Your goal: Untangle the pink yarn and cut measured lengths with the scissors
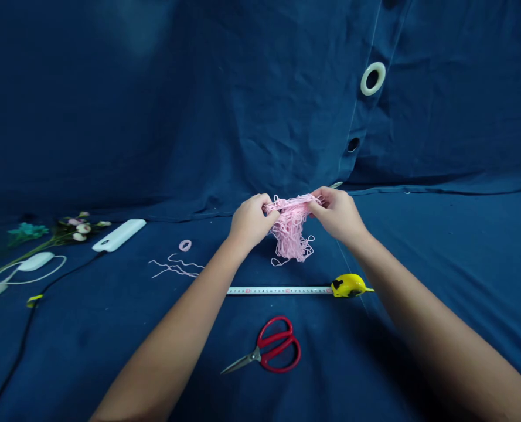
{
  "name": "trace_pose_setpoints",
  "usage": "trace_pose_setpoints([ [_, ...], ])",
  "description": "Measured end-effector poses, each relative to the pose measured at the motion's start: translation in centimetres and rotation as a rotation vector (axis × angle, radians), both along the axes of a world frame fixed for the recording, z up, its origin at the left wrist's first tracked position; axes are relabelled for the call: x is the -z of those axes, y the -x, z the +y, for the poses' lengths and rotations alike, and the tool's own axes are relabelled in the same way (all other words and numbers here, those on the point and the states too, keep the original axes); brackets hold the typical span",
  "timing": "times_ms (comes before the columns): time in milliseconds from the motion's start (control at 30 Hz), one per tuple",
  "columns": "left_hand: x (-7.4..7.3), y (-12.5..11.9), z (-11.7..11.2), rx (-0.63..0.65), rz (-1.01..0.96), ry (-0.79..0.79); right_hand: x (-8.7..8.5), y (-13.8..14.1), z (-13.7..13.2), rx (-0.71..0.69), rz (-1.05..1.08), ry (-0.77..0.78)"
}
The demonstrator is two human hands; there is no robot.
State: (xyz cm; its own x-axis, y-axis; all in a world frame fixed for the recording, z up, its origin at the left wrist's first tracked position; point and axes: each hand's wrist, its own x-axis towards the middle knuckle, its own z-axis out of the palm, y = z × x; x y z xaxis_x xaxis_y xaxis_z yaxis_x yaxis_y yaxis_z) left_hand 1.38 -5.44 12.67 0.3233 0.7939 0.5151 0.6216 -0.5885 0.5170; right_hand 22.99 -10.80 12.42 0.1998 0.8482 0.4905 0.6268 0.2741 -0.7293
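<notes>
Gripping a tangled bundle of pink yarn [290,231] between them, the left hand [252,221] and the right hand [336,215] stand apart, each clamped on one end of it. The top strands pull taut across the gap while loose loops sag below, the whole bundle held up over a blue cloth [422,252].

At 6 o'clock from the yarn lie red-handled scissors [266,347], blades closed and pointing toward 8 o'clock. A yellow tape measure [348,285] sits at 4 o'clock, its extended blade [279,290] running toward 9 o'clock. Short pink yarn pieces [174,267] and a small pink loop [185,245] lie near 9 o'clock.

Farther out at 9 o'clock are artificial flowers [78,230], a white rectangular case [119,235] and a white oval object [35,261] with a thin white cord. A black cable [31,328] trails toward 8 o'clock. A white ring [373,78] is set in the cloth at 1 o'clock.
</notes>
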Motion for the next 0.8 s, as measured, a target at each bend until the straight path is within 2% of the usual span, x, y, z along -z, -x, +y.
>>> trace_pose_setpoints([
  [67, 0.4, 0.0, 0.3, -0.047, -0.011, 0.001, 0.1, 0.1, 0.1, 0.029, 0.004, -0.040],
  [233, 1.3, 0.6, 1.5, -0.061, -0.045, 0.186, 0.6, 0.0, 0.5, 0.004, 0.113, -0.051],
  [433, 1.4, 1.4, 2.5, -0.091, -0.037, 0.143, 1.0, -0.7, 0.9, 0.082, 0.098, -0.097],
  [500, 1.6, 1.5, 2.9, -0.054, -0.054, 0.230, 1.2, -0.9, 0.9, 0.115, 0.044, -0.081],
  [567, 1.7, 1.5, 3.3, 0.001, -0.127, 0.383, 1.4, -1.3, 1.0, 0.152, -0.037, -0.031],
  [700, 1.7, 1.1, 3.7, 0.128, -0.438, 0.656, 2.0, -2.5, 1.6, 0.254, -0.165, 0.062],
  [733, 1.7, 1.1, 3.6, 0.164, -0.506, 0.703, 2.2, -2.7, 1.8, 0.249, -0.147, 0.093],
  [800, 1.6, 0.9, 3.5, 0.233, -0.611, 0.786, 2.3, -3.1, 2.3, 0.152, -0.001, 0.203],
])
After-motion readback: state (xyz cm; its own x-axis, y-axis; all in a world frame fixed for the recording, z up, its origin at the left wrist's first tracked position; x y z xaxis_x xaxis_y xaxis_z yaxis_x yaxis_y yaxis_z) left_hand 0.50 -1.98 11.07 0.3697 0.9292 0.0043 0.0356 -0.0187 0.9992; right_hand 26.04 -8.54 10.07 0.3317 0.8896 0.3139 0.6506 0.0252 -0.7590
